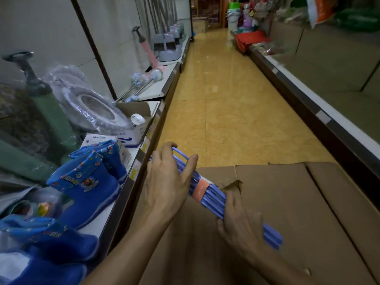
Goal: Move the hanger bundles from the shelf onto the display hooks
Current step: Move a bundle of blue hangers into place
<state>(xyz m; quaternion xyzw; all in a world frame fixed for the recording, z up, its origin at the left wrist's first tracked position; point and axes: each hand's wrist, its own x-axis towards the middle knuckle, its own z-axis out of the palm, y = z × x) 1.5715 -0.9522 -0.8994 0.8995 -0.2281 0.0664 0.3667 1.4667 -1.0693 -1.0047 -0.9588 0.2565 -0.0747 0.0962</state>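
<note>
A bundle of purple-blue plastic hangers [211, 197] with an orange paper band lies slanted above a large cardboard box [287, 206]. My left hand [166, 182] grips the bundle's upper end, where the hooks curve, fingers wrapped over it. My right hand [240, 221] holds the lower part, and the hanger ends stick out past it to the right. No display hooks can be made out in this view.
A low white shelf [144, 149] on the left carries blue children's boots [86, 182], a wrapped toilet seat [90, 101], plungers, small boxes and toilet brushes. A yellow tiled aisle [226, 99] runs ahead. Another shelf [320, 118] lines the right side.
</note>
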